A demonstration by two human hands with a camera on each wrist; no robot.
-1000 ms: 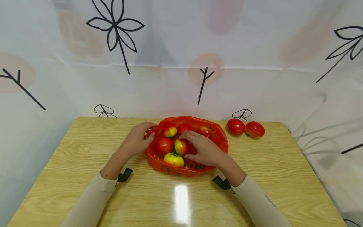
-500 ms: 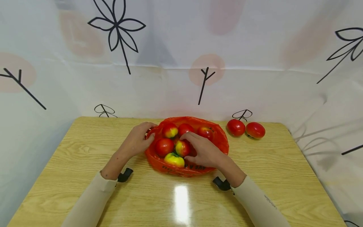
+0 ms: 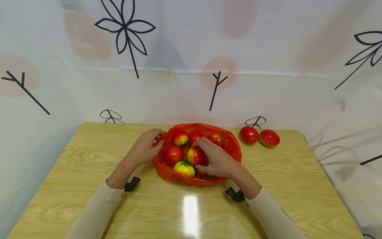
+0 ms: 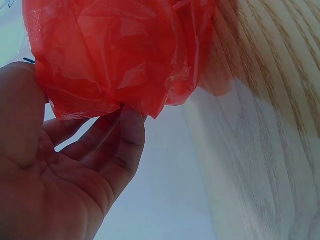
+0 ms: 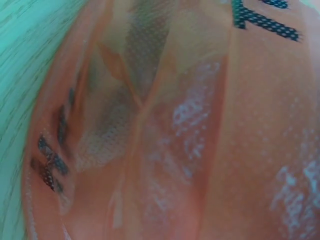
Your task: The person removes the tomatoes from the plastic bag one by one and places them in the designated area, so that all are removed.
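Observation:
An open red plastic bag [image 3: 203,182] sits on the table with several shiny fruits inside. At its left rim my left hand [image 3: 145,146] pinches the plastic, thumb inside; the left wrist view shows its fingers [image 4: 131,137] bent against the bag's edge. My right hand [image 3: 216,159] reaches into the bag, its thumb and fingers round a red-and-yellow apple [image 3: 194,156]. Beside that lie a red tomato [image 3: 173,155], a yellow fruit with green leaves [image 3: 184,169] and another red-and-yellow apple [image 3: 179,137]. Only the bag's printed side [image 5: 260,125] fills the right wrist view.
Two red tomatoes, one nearer [image 3: 249,135] and one further right [image 3: 269,138], lie on the wooden table [image 3: 89,159] right of the bag. Behind the table's back edge hangs a white cloth [image 3: 179,96] with plant drawings. Black straps [image 3: 235,195] hang at the wrists.
My right hand and the apple in it have shifted and turned slightly to the right. The left hand stays at the bag's rim. The whole view has drifted a little.

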